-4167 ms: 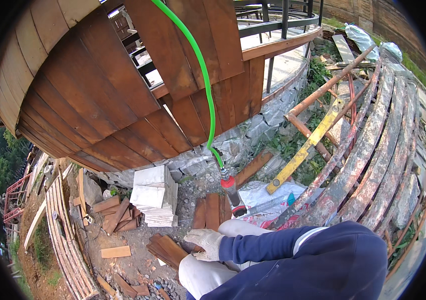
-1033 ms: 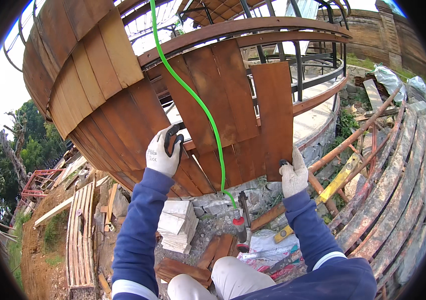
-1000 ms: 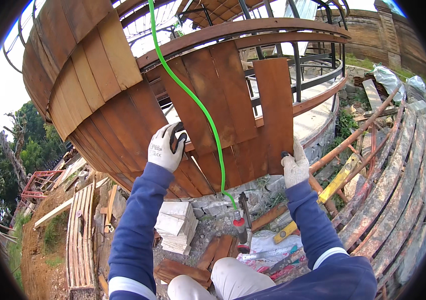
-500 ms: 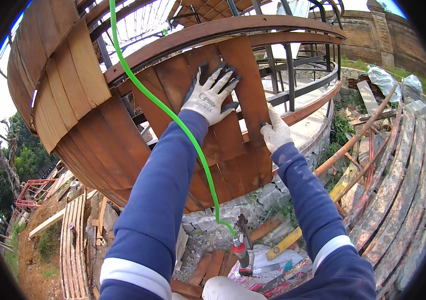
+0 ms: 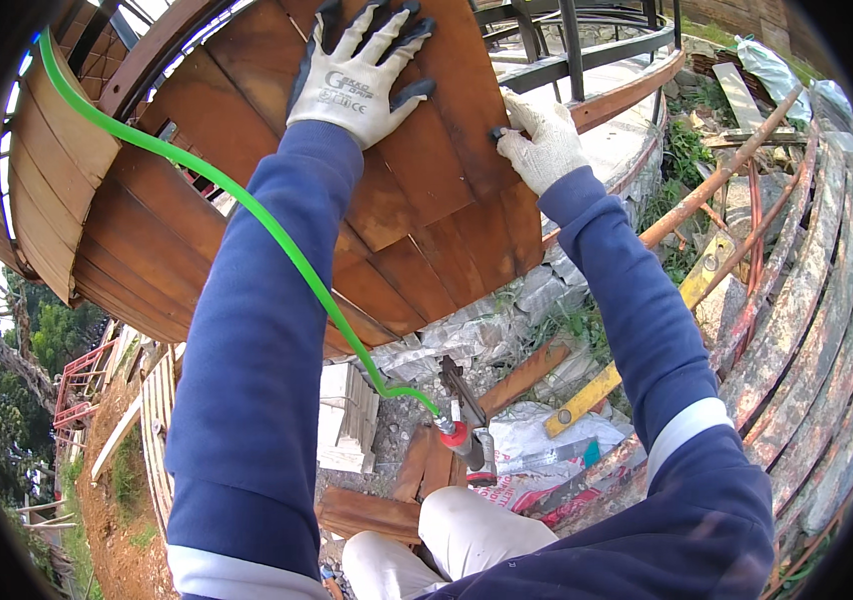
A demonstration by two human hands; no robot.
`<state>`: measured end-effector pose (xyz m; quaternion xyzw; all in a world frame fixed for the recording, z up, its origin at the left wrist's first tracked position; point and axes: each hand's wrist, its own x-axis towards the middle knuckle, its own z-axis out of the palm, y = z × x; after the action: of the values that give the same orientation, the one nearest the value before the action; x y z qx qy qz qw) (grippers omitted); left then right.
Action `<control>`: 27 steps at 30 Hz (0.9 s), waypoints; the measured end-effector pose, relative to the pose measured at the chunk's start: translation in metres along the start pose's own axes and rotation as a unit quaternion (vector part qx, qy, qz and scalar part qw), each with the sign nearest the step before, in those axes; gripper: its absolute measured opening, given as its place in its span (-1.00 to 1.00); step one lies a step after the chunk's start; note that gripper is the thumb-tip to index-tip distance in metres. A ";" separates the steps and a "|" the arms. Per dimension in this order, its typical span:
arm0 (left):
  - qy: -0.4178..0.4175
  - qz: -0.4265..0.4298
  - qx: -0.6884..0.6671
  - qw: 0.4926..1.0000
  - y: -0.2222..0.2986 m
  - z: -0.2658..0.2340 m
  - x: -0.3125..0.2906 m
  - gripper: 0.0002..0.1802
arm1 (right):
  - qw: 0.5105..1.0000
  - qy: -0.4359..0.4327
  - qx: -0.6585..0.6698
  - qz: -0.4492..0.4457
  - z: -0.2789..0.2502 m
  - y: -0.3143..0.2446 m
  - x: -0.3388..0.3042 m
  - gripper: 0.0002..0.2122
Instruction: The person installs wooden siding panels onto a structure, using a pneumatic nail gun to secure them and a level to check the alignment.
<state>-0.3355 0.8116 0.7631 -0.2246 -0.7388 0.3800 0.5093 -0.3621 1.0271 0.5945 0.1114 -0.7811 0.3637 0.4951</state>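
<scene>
Gap closes, seemingly continuing the row: reddish-brown rectangular wooden board (image 5: 477,135) meets brown wooden planks (image 5: 409,178) | our white-gloved left hand (image 5: 355,92) presses planks, unclenched | our white-gloved right hand (image 5: 547,145) pinches board's edge

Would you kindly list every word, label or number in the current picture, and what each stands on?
I leave printed wording uncopied, so here is where it stands:
Left hand, back of its white glove: dark lettering and small symbols, the smallest blurred.
White sack: red lettering, only parts of it showing.
Any other marks are too small to read.
</scene>
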 end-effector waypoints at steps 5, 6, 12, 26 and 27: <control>0.067 0.028 -0.087 0.994 -0.005 0.018 0.001 -0.22 | 0.998 0.015 0.055 0.028 0.008 0.000 -0.003 -0.47; 0.054 0.029 -0.077 0.995 -0.007 0.008 0.005 -0.22 | 0.986 0.017 0.158 0.049 0.019 0.013 0.000 -0.48; 0.037 0.010 -0.091 0.995 -0.010 0.005 -0.003 -0.25 | 0.959 0.005 0.261 0.114 0.018 -0.010 -0.001 -0.53; 0.125 0.007 -0.099 0.987 -0.004 0.021 -0.004 -0.28 | 0.978 0.033 0.181 0.100 0.014 -0.009 0.000 -0.55; 0.126 0.011 -0.099 0.987 -0.005 0.021 -0.004 -0.29 | 0.988 0.046 0.126 0.071 0.016 -0.008 -0.001 -0.55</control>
<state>-0.3533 0.7982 0.7605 -0.3280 -0.7003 0.2789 0.5694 -0.3680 1.0105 0.5939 0.1003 -0.7109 0.4985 0.4858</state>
